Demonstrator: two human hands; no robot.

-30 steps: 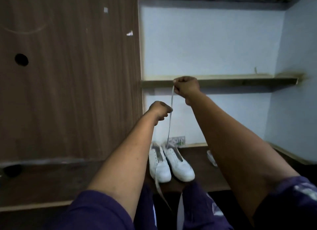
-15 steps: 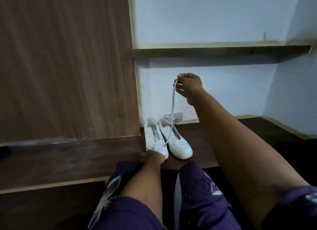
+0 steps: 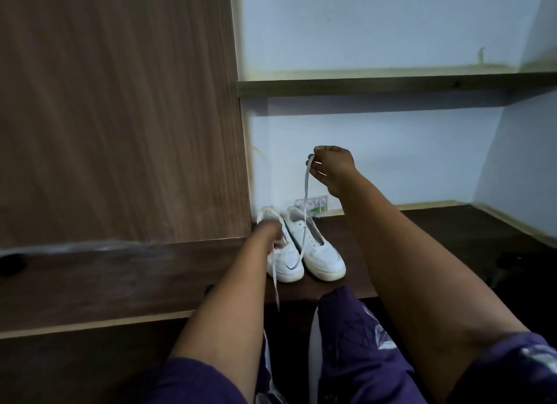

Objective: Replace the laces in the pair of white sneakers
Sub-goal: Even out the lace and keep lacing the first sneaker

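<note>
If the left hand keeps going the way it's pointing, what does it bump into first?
Probably the left white sneaker: the blurred left hand already reaches at its opening, near the thin white lace. Whether they touch is unclear.

I am in a room of a home, it seems. In front of me is a pale blue painted wall (image 3: 376, 27) with a wooden shelf (image 3: 391, 85), a tall wood-grain panel (image 3: 120, 117) on my left, and a dark wooden bench (image 3: 422, 241) below.

dark wooden ledge (image 3: 422, 241), white sneakers (image 3: 304, 250) on it
</note>
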